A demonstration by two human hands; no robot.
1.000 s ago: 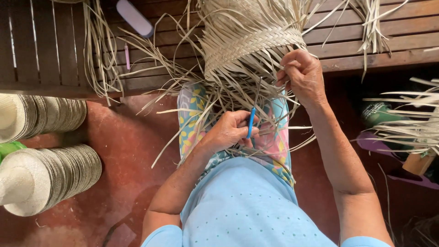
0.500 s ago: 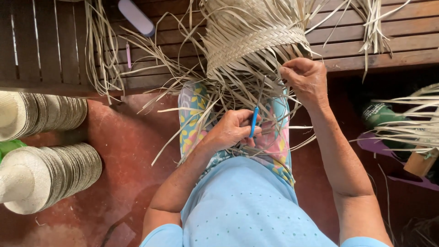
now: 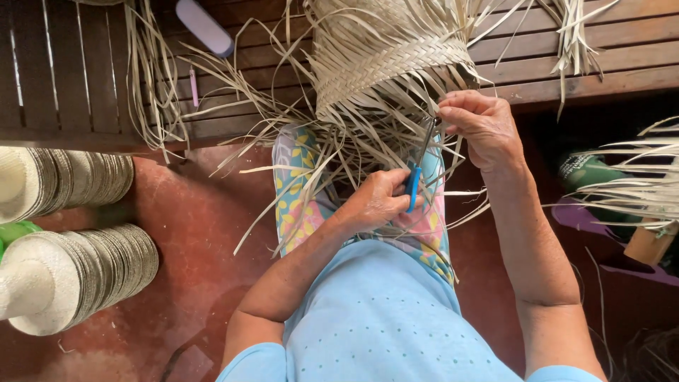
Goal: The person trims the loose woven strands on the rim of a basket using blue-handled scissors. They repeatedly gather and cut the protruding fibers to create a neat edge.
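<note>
Above red floor, half-woven straw hat (image 3: pixel 389 64) just beyond both hands: left (image 3: pixel 375 201) gripping blue-handled scissors (image 3: pixel 416 177), right (image 3: pixel 481 127) pinching strands.

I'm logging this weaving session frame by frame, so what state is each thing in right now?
Woven hat: unfinished, loose straw strips hanging from its edge.
Scissors: blue-handled, held in the left hand, blades up among the strips; open or closed unclear.
Right hand: pinching strips at the hat's edge.
Finished hats: nested in two stacks lying on their sides.
Pink pen: lying on the wooden bench.
</note>
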